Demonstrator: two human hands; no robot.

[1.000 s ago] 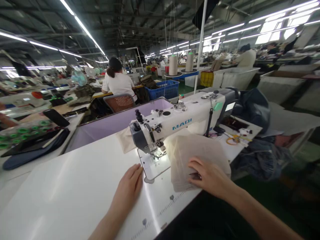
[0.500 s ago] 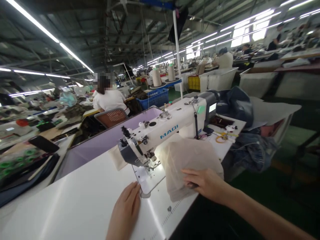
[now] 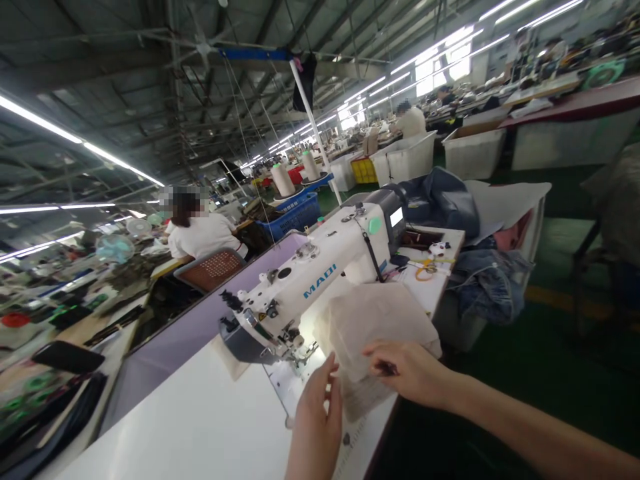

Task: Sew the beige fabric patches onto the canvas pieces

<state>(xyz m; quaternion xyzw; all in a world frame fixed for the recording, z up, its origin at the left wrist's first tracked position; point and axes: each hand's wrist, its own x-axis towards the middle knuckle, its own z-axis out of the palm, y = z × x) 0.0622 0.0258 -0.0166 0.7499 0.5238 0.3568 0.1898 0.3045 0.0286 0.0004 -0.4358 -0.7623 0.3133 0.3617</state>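
Observation:
A stack of thin beige fabric pieces (image 3: 385,317) lies on the white table to the right of the sewing machine's needle area. My right hand (image 3: 405,370) is over the front of the stack, its fingers curled and pinching the top fabric piece. Something small and dark shows inside the curl of those fingers; I cannot make out what it is. My left hand (image 3: 320,417) is at the stack's left front edge, fingers slightly apart and holding nothing. Just beyond it stands the white sewing machine (image 3: 320,280), its lamp lit over the needle plate.
A beige fabric scrap (image 3: 230,357) lies left of the machine head. Yellow-handled scissors (image 3: 427,268) and small tools lie behind the stack. Jeans (image 3: 493,287) hang over a bin at right. A lilac partition (image 3: 165,347) borders the table's far side; a co-worker (image 3: 203,233) sits beyond.
My left hand has moved right, from the needle plate's front to the fabric stack. My right hand's fingers have curled, and the top piece's front edge has shifted back. The view has turned.

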